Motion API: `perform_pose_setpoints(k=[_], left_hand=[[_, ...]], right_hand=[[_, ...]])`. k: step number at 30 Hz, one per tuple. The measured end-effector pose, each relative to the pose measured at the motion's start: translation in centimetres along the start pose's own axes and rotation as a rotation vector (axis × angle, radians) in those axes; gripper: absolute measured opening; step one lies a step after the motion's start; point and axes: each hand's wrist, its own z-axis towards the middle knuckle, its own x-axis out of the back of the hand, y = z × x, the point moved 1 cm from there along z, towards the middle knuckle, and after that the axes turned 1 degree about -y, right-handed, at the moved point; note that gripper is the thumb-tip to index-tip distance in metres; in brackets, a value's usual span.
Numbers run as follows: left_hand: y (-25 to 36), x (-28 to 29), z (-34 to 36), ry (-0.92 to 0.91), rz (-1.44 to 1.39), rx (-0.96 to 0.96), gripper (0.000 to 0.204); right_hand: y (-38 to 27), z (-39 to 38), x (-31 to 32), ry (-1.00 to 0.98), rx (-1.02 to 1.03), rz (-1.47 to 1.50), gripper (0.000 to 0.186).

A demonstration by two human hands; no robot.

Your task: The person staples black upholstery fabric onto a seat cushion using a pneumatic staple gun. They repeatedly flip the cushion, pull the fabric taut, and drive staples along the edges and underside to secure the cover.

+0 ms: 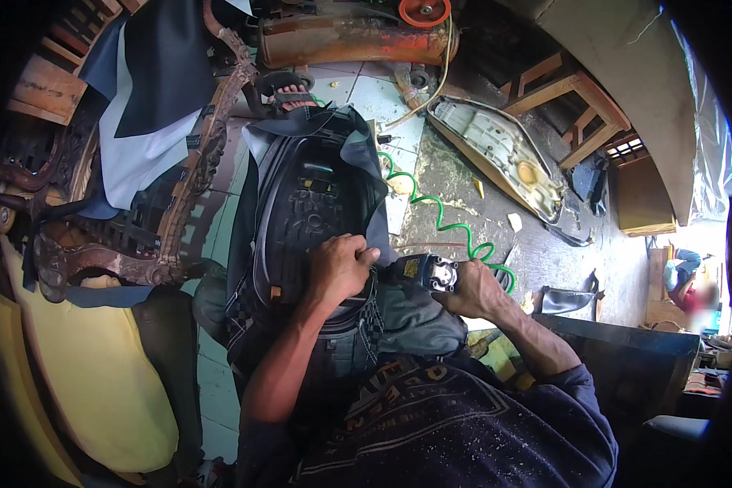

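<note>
A motorcycle seat (305, 220) rests bottom up over my legs, its black plastic base facing me. Loose black vinyl cover (374, 183) hangs around its edges, with a pale underside showing near the far end. My left hand (342, 267) is closed at the base's right rim, thumb and fingers pinching the cover's edge; the pinched part is mostly hidden. In my right hand (473, 291) is an air stapler (427, 273), its nose turned left toward the seat rim, just beside my left hand. The fingers wrap its handle.
A coiled green air hose (441, 215) crosses the floor on the right. Beyond it lies another seat base (504, 159). A carved wooden frame (207, 154) and yellow foam (98, 358) stand left; a rusty tank (342, 41) lies ahead. A wooden stool (581, 98) stands far right.
</note>
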Motion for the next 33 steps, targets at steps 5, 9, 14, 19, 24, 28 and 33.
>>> perform_pose_setpoints(k=[5,9,14,19,24,28,33], left_hand=[[-0.3,-0.2,-0.2,0.021,0.014,-0.015,0.032],[-0.8,-0.8,-0.5,0.049,0.021,-0.04,0.028],[-0.4,0.4,-0.9,0.082,0.042,-0.038,0.025],[0.0,1.1,-1.1,0.044,-0.04,0.029,0.023],[-0.5,0.1,-0.8,0.071,-0.004,-0.002,0.021],[-0.6,-0.1,-0.7,0.076,0.006,0.003,0.021],[0.0,1.0,-0.8,0.03,-0.009,0.035,0.02]], right_hand=[[-0.6,1.4,0.0,0.041,0.137,-0.072,0.037],[-2.1,2.9,-1.0,-0.114,0.034,-0.246,0.041],[-1.4,2.8,-0.6,-0.004,0.07,-0.247,0.035],[-0.1,3.1,1.2,-0.013,0.067,-0.069,0.034],[-2.5,4.5,1.0,-0.052,0.101,-0.212,0.033],[-3.1,4.9,1.2,-0.108,0.062,-0.296,0.033],[-1.1,4.7,2.4,-0.102,0.032,-0.139,0.029]])
